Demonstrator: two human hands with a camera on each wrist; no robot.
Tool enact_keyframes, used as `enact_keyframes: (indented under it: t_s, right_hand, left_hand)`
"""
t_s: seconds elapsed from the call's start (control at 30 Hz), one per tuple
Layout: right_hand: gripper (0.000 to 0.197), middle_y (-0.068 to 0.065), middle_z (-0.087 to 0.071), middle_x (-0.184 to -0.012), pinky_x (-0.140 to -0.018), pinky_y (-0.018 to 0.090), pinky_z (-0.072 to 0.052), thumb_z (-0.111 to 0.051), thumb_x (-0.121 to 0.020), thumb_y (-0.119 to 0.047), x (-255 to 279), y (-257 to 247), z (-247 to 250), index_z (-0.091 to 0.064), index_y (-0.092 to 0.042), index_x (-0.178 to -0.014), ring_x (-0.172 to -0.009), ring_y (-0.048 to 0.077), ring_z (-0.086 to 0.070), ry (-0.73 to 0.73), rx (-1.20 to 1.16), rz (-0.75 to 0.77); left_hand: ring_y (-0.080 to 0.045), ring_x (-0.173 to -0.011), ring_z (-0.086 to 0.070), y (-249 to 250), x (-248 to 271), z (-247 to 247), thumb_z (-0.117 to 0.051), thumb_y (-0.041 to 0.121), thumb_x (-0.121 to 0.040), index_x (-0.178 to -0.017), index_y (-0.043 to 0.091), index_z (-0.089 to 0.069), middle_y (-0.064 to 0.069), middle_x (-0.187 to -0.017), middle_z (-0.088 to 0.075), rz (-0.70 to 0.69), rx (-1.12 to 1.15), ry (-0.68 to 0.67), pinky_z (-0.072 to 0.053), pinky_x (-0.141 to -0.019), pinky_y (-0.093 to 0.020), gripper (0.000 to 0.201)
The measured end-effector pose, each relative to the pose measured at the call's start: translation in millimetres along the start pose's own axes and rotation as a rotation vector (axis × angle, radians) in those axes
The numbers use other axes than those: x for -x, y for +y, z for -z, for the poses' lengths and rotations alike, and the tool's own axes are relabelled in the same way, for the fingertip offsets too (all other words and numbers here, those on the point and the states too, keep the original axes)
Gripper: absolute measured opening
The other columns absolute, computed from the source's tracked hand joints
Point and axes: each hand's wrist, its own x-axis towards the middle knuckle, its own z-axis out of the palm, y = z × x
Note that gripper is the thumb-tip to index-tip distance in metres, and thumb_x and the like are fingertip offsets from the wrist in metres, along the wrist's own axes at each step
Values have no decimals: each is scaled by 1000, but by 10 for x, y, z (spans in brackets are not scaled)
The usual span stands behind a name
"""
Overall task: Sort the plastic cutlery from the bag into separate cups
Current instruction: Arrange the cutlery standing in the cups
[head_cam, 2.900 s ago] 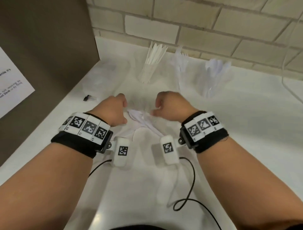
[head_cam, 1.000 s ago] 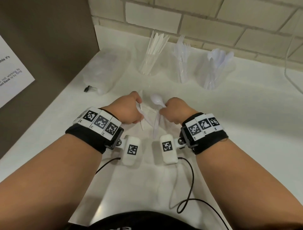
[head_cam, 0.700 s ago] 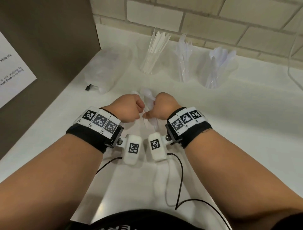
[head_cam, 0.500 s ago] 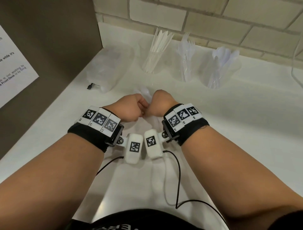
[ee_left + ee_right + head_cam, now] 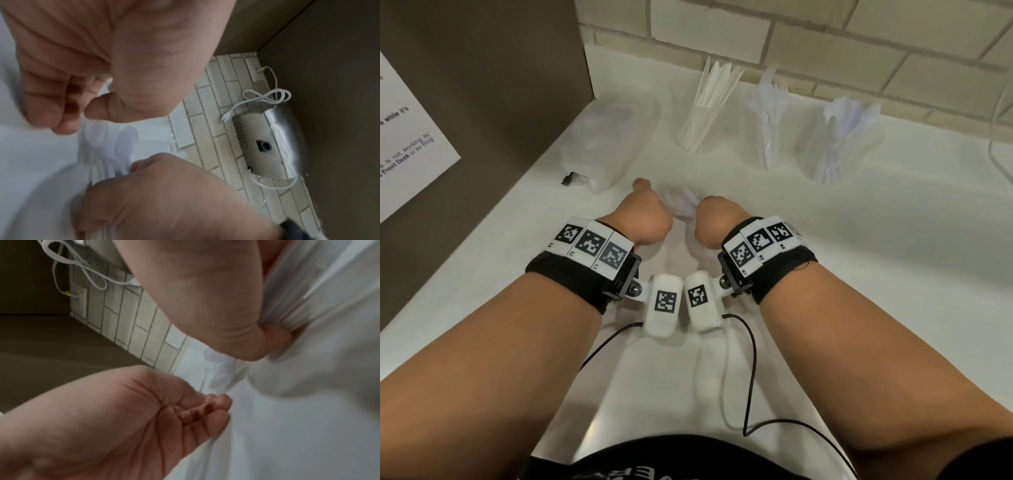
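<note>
A bunch of white plastic spoons (image 5: pixel 681 202) hangs between my two hands above the white counter (image 5: pixel 893 240). My right hand (image 5: pixel 714 222) grips the bundled handles (image 5: pixel 287 296) in a fist. My left hand (image 5: pixel 640 219) has curled fingers, and its thumb and forefinger (image 5: pixel 68 113) pinch the edge of the fanned spoons (image 5: pixel 123 144); the spot is blurred. Three clear cups stand at the back: the knife cup (image 5: pixel 700 126), the fork cup (image 5: pixel 770 137) and the spoon cup (image 5: pixel 839 147).
A crumpled clear bag (image 5: pixel 613 144) lies at the back left beside a grey side panel (image 5: pixel 482 85) bearing a paper notice (image 5: pixel 407 144). A brick wall (image 5: pixel 825 41) backs the counter. A metal appliance (image 5: pixel 271 142) with a white cord hangs on it.
The hands came together in front of me and gathered the loose spoons into one bunch. They have now drawn slightly apart, with the bunch between them.
</note>
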Motion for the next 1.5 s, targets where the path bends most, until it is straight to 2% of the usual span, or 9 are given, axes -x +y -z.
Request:
enact_keyframes:
  t_s: [0.13, 0.3, 0.4, 0.5, 0.7, 1.07, 1.17, 1.33, 1.5]
  right_hand:
    - [31, 16, -55, -130, -93, 32, -44, -44, -96, -8, 51, 54, -20, -50, 3, -124, -119, 30, -54, 22, -14, 28]
    - [30, 16, -58, -122, -75, 29, -39, -45, -97, -14, 93, 127, -52, -50, 2, -121, -98, 28, -56, 50, -219, 70]
    - [24, 12, -63, -109, -72, 32, -50, -50, -96, -20, 76, 212, -56, -50, -4, -115, -86, 26, -65, 36, -382, 80]
    - [11, 6, -57, -75, -65, 35, -49, -49, -99, -21, 137, 327, 63, -48, -14, -90, -52, 18, -56, 193, -950, 121]
    - [9, 1, -48, -66, -68, 37, -50, -46, -100, -15, 284, 261, 400, -49, -14, -91, -57, 18, -55, 310, -1881, 585]
    - [4, 5, -58, -74, -75, 39, -52, -52, -95, -11, 177, 71, 82, -55, -12, -96, -76, 23, -59, 389, -1534, 509]
    - [5, 6, -52, -69, -66, 28, -50, -45, -99, -9, 190, 101, 102, -50, -6, -100, -67, 19, -56, 425, -1499, 532]
    - [7, 4, -56, -67, -61, 16, -47, -45, -98, -9, 258, 87, 48, -51, -6, -100, -64, 15, -57, 365, -1057, 481]
    - [20, 1, -59, -69, -68, 31, -52, -48, -90, 0, 271, -19, -13, -48, -19, -84, -65, 18, -60, 295, -926, 455]
  left_hand:
    - [-28, -104, -56, 0, -32, 18, -51, 2, -86, -148, 15, -19, -1, -114, -45, -14, -24, -13, -53, -90, -46, 70]
    - [-37, -101, -60, 6, -46, -13, -48, -2, -79, -103, 8, -60, -15, -105, -65, -188, -11, -60, -51, -89, -44, 28]
    - [-27, -117, -55, 75, 35, 25, -48, -1, -74, -127, 20, -53, -8, -130, -56, -220, 261, -87, -45, -99, -38, 58]
    - [-22, -120, -51, 146, 133, 101, -48, 3, -88, -143, 23, -34, 2, -134, -44, -157, 719, -76, -41, -103, -40, 60]
    - [-33, -105, -58, 180, 169, 107, -34, 53, -97, -132, 4, -47, -18, -125, -52, 104, 1121, -428, -48, -92, -46, 62]
    - [-27, -104, -63, 231, 221, 117, -21, 53, -99, -118, 9, -59, -13, -115, -67, 103, 1273, -556, -49, -94, -44, 61]
    - [-18, -85, -58, 226, 203, 187, -30, 67, -90, -135, 5, -44, -8, -103, -60, -47, 1108, -435, -44, -83, -33, 78]
    - [-17, -119, -57, 385, 276, 281, -85, 36, -61, -145, 27, -20, -6, -134, -52, -491, 809, -196, -49, -91, -32, 107]
    - [-10, -83, -63, 536, 351, 223, -73, 6, -78, -125, 25, -40, 2, -87, -61, -661, 593, 152, -52, -80, -26, 61]
